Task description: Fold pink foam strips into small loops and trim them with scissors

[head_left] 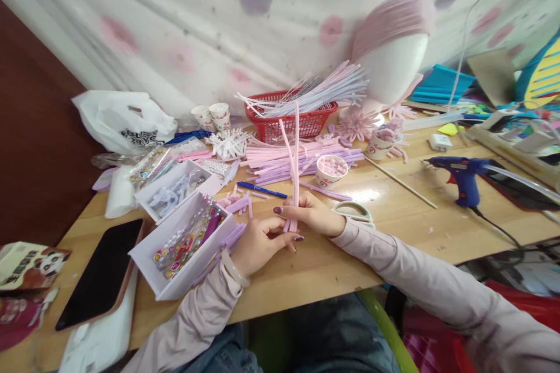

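Several pink pipe cleaners (296, 175) stand upright between my hands, spreading apart at the top. My left hand (265, 245) pinches their lower ends, thumb and fingers closed. Just above it, my right hand (312, 213) is closed around the same stems, its thumb across them. Beyond the hands lie bundles of pink and purple pipe cleaners (271, 156). A paper cup (331, 173) full of small pink pieces stands past my right hand, and a blue pen (262, 189) lies behind the left. Scissors (355, 211) are partly hidden by my right forearm.
White boxes (151, 280) of beads and trims stand left, beside a phone (102, 274). A red basket (280, 128) of pipe cleaners is at the back, near a white head form (389, 64). A blue glue gun (466, 178) and wooden stick (402, 183) lie right.
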{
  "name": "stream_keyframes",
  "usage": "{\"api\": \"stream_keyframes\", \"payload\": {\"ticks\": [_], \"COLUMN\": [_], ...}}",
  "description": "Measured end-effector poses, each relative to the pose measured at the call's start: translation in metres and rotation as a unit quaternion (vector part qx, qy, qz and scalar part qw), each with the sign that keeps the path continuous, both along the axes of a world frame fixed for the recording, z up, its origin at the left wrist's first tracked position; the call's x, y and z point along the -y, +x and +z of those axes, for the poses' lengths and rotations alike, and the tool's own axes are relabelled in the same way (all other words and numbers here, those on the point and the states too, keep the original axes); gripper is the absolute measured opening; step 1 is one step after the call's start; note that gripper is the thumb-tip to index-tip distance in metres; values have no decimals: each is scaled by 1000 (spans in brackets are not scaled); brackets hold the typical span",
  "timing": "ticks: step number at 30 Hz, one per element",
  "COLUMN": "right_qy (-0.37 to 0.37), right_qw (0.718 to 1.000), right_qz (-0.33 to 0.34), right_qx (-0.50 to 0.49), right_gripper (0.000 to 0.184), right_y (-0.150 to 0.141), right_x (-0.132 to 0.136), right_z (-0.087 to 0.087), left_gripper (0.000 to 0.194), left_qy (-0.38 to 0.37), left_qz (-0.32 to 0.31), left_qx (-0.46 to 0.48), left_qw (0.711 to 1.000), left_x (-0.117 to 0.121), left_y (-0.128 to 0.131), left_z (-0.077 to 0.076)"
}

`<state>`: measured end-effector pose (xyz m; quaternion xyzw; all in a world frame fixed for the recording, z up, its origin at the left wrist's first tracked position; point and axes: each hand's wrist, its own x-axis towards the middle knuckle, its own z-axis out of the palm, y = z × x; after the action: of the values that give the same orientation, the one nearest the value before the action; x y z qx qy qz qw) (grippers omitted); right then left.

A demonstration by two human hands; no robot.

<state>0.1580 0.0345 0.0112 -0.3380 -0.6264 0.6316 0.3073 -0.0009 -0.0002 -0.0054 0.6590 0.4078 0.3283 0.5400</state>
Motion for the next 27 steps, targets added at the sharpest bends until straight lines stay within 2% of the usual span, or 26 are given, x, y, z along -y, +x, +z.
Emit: {"api": "stream_keyframes", "payload": {"ticks": [3, 9, 15, 20, 27], "right_qy": [-4, 6, 41, 51, 42], "right_qw": [1000, 996, 992, 992, 992], "right_qz": [1, 84, 116, 117, 114], "right_qx": [3, 12, 7, 3, -13], "right_gripper": [41, 45, 45, 43, 43], "right_y": [1, 2, 3, 3, 4], "right_x": [-1, -3, -2, -2, -3], "right_z": [0, -4, -9, -8, -9], "left_gripper": [16, 17, 16, 16, 15], "left_qy": [-2, -19, -2, 14, -24], "left_qz": [1, -8, -10, -3, -16], "left_qx": [-4, -26, -58, -56, -2], "left_qw": [1000, 999, 998, 998, 1000], "left_x": [0, 0, 0, 0, 0], "left_y": [0, 0, -2, -3, -2], "left_z": [0, -1, -3, -3, 4]}}
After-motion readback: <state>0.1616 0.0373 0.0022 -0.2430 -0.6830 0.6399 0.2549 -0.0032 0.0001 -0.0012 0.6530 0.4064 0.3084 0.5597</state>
